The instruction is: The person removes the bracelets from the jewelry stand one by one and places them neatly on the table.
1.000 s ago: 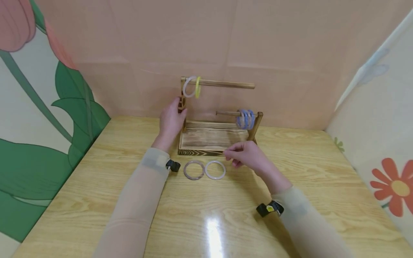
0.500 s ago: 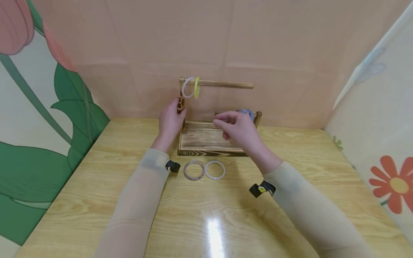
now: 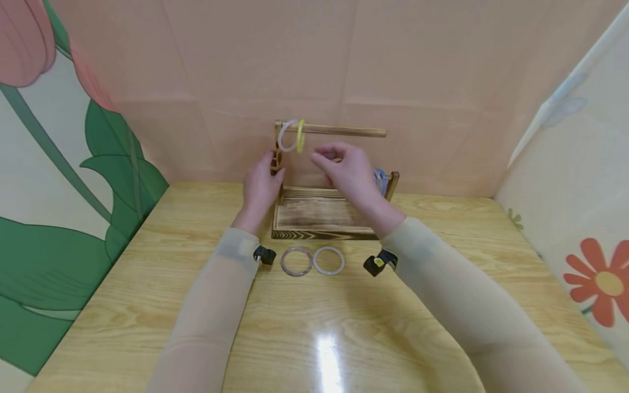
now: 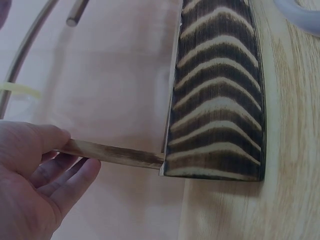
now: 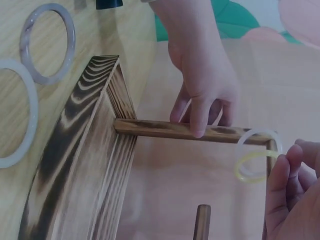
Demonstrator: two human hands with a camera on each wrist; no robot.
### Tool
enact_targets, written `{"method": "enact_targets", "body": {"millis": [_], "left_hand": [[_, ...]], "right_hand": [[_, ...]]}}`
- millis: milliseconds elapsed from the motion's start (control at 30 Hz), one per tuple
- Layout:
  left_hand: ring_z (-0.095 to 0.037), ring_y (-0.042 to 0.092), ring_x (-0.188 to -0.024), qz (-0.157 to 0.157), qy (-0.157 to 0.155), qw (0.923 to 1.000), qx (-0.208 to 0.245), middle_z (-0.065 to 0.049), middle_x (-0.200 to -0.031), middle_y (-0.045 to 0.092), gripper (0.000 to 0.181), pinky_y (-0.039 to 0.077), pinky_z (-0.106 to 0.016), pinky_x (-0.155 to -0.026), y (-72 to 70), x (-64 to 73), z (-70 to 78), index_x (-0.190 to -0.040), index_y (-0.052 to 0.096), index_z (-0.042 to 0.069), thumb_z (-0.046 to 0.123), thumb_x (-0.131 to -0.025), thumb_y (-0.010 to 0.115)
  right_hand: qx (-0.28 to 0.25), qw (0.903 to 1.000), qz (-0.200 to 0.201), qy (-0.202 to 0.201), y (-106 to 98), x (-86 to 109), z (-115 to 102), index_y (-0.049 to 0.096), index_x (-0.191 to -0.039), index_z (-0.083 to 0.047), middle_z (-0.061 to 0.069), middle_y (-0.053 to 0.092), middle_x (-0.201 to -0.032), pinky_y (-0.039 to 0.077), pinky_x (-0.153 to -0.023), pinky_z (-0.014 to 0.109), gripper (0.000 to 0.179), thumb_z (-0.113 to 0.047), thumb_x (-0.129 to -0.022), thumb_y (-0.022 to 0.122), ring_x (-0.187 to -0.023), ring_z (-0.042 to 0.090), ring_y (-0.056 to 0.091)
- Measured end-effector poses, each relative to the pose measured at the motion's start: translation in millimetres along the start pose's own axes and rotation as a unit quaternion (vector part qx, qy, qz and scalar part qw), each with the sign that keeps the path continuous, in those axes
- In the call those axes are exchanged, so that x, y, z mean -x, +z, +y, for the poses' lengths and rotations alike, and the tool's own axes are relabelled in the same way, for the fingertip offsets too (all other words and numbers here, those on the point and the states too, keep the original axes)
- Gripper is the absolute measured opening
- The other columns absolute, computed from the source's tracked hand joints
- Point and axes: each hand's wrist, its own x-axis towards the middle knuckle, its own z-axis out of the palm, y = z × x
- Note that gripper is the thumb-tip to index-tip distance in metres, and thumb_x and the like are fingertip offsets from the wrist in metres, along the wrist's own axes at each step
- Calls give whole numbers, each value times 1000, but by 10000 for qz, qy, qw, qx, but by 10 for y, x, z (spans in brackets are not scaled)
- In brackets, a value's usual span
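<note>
In the head view a wooden bangle stand (image 3: pixel 324 235) stands on the table. My left hand (image 3: pixel 262 184) grips its left upright; the left wrist view shows the thumb and fingers around that post (image 4: pixel 117 154). On the upper rod (image 3: pixel 349 131) hang a pale lilac bangle (image 3: pixel 282 136) and a yellow bangle (image 3: pixel 300 136). My right hand (image 3: pixel 350 173) is raised in front of the stand, below the upper rod and right of the yellow bangle. Its fingers are loosely bent, with nothing seen in them. It partly hides several blue bangles (image 3: pixel 381 182) on the lower rod.
Before the stand, a greyish-purple bangle (image 3: pixel 296 274) and a white bangle (image 3: pixel 328 273) lie flat, side by side on the wooden table (image 3: pixel 285 327). A pinkish cloth (image 3: pixel 432 82) hangs behind. Flower-patterned panels (image 3: pixel 599 229) flank both sides.
My right hand has risen from the stand's front edge, moving up and left towards the yellow bangle. My left hand keeps its grip on the upright. The bangles look unmoved.
</note>
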Motion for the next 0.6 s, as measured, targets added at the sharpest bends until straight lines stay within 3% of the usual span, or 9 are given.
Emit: {"method": "enact_targets", "body": {"millis": [300,600], "left_hand": [[-44,71,-120,-15,-14,10000,-83,-23,-135,73,49,58,-56,-103,8,-11,-29,-150,61,1,18,-106,77],[-44,72,-118,-15,10,10000,-68,-22,-131,75,47,58,-55,-103,28,-14,-36,-147,63,1,17,-106,77]], "right_hand": [[-298,9995,19,-43,186,-164,-7,80,-127,-7,7,76,-107,49,-51,21,29,-26,-104,81,-56,9,59],[-202,9993,299,-140,303,-267,50,80,-128,-10,4,75,-111,54,-55,23,30,-26,-103,82,-57,10,62]]}}
